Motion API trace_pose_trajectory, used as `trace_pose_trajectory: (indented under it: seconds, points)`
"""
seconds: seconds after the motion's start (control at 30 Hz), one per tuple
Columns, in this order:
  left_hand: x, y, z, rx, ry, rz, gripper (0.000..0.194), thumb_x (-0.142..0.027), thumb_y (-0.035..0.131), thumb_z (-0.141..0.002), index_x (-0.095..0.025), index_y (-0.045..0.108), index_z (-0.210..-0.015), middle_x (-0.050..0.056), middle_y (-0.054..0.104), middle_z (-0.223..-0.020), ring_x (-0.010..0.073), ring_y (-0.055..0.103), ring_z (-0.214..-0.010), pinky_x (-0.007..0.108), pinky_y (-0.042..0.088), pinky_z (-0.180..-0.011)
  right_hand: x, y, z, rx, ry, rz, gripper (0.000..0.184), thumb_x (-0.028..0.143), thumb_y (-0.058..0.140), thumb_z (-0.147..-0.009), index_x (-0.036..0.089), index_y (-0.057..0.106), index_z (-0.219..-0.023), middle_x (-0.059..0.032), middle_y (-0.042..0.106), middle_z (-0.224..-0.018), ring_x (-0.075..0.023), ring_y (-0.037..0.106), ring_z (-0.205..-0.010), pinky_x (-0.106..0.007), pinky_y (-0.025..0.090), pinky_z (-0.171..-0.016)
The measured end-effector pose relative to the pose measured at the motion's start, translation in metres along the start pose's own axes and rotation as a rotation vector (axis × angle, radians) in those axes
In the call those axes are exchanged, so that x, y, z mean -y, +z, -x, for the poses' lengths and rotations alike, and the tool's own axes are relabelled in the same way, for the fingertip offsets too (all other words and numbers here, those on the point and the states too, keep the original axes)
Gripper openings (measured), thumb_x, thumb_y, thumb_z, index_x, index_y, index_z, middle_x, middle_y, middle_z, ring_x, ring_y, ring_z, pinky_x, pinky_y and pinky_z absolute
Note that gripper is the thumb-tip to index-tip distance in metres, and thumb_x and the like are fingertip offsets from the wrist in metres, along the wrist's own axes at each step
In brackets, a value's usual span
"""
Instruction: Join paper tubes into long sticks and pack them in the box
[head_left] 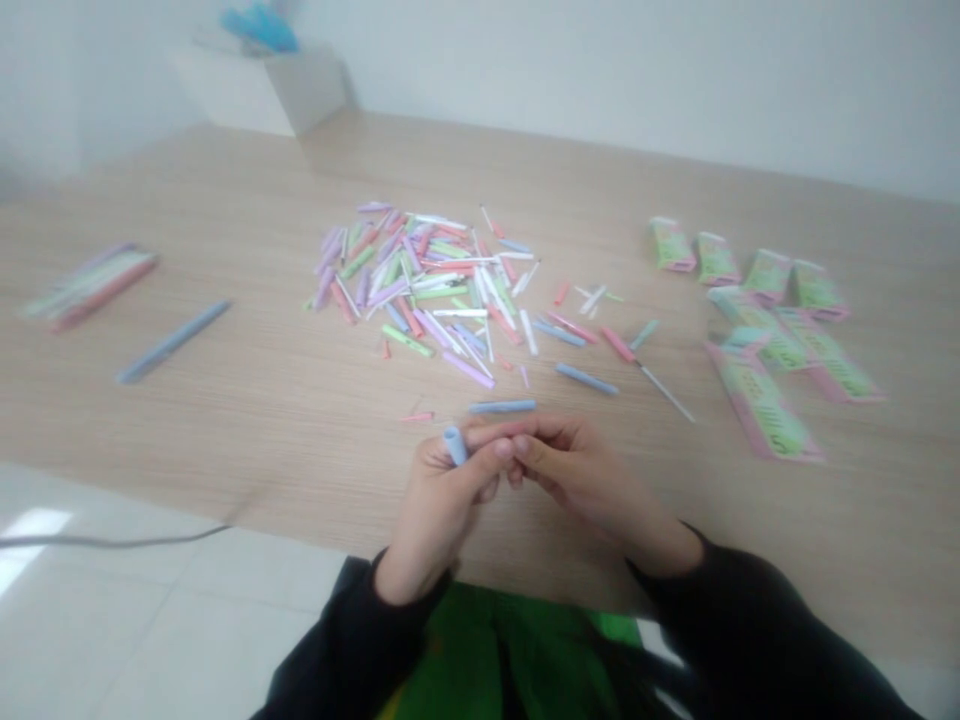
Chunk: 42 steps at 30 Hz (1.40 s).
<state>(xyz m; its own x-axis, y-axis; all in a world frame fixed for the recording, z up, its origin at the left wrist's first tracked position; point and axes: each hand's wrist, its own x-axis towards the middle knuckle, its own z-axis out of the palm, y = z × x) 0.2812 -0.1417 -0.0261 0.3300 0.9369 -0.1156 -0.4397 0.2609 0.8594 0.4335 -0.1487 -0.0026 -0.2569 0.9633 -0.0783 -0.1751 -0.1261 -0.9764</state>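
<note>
Both hands meet at the table's near edge. My left hand [448, 492] is closed around a light blue tube [454, 446], whose hollow end points up between thumb and forefinger. The fingertips of my right hand [581, 472] pinch together against the left thumb and finger; whatever is between them is too blurred to make out. Just beyond the fingers lies a blue stick [502, 406]. Past that spreads a loose pile of pastel tubes and thin white sticks [435, 275] in purple, green, pink, white and blue.
Several green and pink packets [765, 400] stand and lie at the right. To the left are a long blue stick [174, 342] and a bundle of sticks [94, 285]. A white box [281, 85] with something blue on top stands at the back left. A cable [112, 541] crosses at lower left.
</note>
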Motion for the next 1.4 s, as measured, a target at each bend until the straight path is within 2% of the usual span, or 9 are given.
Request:
trace_pose_trajectory:
  seconds: [0.17,0.3,0.4,0.57,0.73,0.93,1.07,1.17,1.4]
  points:
    - [-0.009,-0.018,-0.002,-0.083,0.02,-0.109,0.026,-0.046,0.08,-0.085,-0.022,0.084,-0.095,-0.006,0.044,-0.053,0.0047,0.027,-0.046,0.023,0.019,-0.046,0.02,-0.027,-0.026,-0.175,-0.153,0.648,0.012,0.031,0.067,-0.089,0.019,0.069,-0.089,-0.0022,0.068,-0.078,-0.0162,0.06,-0.068,-0.03,0.048,-0.065]
    - [-0.019,-0.031,-0.002,-0.149,0.054,-0.35,0.025,-0.045,0.078,-0.085,-0.021,0.084,-0.091,-0.001,0.066,-0.063,0.0091,0.043,-0.05,0.024,0.033,-0.05,0.024,-0.058,-0.057,-0.283,-0.299,1.181,0.026,0.006,0.053,-0.086,0.016,0.072,-0.1,-0.0112,0.075,-0.1,-0.0228,0.068,-0.089,-0.037,0.051,-0.083]
    - [-0.022,-0.038,-0.001,-0.178,0.084,-0.451,0.02,-0.041,0.078,-0.084,-0.022,0.083,-0.082,0.005,0.081,-0.088,0.0181,0.067,-0.075,0.029,0.049,-0.072,0.02,-0.07,-0.069,-0.199,-0.277,1.318,0.033,0.003,0.049,-0.086,0.015,0.075,-0.102,-0.0122,0.076,-0.106,-0.0247,0.069,-0.1,-0.037,0.051,-0.09]
    - [-0.023,-0.042,0.001,-0.192,0.092,-0.501,0.021,-0.041,0.075,-0.085,-0.022,0.083,-0.08,0.006,0.083,-0.107,0.0261,0.073,-0.103,0.037,0.052,-0.097,0.016,-0.064,-0.071,-0.163,-0.109,1.398,0.019,0.017,0.059,-0.091,0.015,0.076,-0.099,-0.0126,0.076,-0.1,-0.0246,0.069,-0.087,-0.037,0.051,-0.08]
    - [-0.024,-0.04,0.001,-0.135,0.122,-0.561,0.019,-0.036,0.07,-0.089,-0.022,0.082,-0.083,0.005,0.083,-0.095,0.0231,0.075,-0.093,0.036,0.054,-0.093,0.007,-0.056,-0.076,-0.238,-0.036,1.401,0.012,0.013,0.062,-0.089,0.016,0.072,-0.085,-0.0111,0.075,-0.089,-0.0245,0.068,-0.083,-0.037,0.05,-0.077]
    - [-0.023,-0.038,0.001,-0.133,0.104,-0.582,0.022,-0.037,0.066,-0.092,-0.021,0.081,-0.089,0.004,0.082,-0.093,0.0228,0.075,-0.094,0.034,0.056,-0.089,0.009,-0.053,-0.07,-0.284,-0.161,1.347,0.011,0.01,0.06,-0.089,0.015,0.069,-0.085,-0.0114,0.072,-0.091,-0.0234,0.066,-0.083,-0.037,0.049,-0.078]
    - [-0.021,-0.032,0.0,-0.088,0.109,-0.623,0.022,-0.035,0.066,-0.093,-0.021,0.082,-0.1,0.004,0.082,-0.096,0.0201,0.075,-0.086,0.031,0.057,-0.081,0.031,-0.042,-0.047,-0.35,-0.307,0.895,0.002,0.019,0.069,-0.087,0.019,0.069,-0.089,-0.0022,0.07,-0.076,-0.0169,0.064,-0.067,-0.03,0.05,-0.063]
    - [-0.019,-0.024,0.0,-0.036,0.114,-0.609,0.023,-0.033,0.066,-0.093,-0.021,0.082,-0.106,0.004,0.082,-0.103,0.0203,0.075,-0.093,0.03,0.057,-0.086,0.041,-0.024,-0.026,-0.313,-0.343,0.527,0.01,0.019,0.071,-0.088,0.022,0.073,-0.097,0.0003,0.075,-0.08,-0.0137,0.068,-0.066,-0.027,0.054,-0.06]
    - [-0.015,-0.015,0.002,0.055,0.153,-0.527,0.021,-0.03,0.065,-0.097,-0.024,0.082,-0.109,0.005,0.078,-0.122,0.0216,0.072,-0.113,0.032,0.051,-0.104,0.024,-0.005,-0.01,-0.22,-0.298,0.367,0.005,0.019,0.075,-0.088,0.023,0.078,-0.089,0.0014,0.079,-0.08,-0.0145,0.075,-0.074,-0.028,0.061,-0.074]
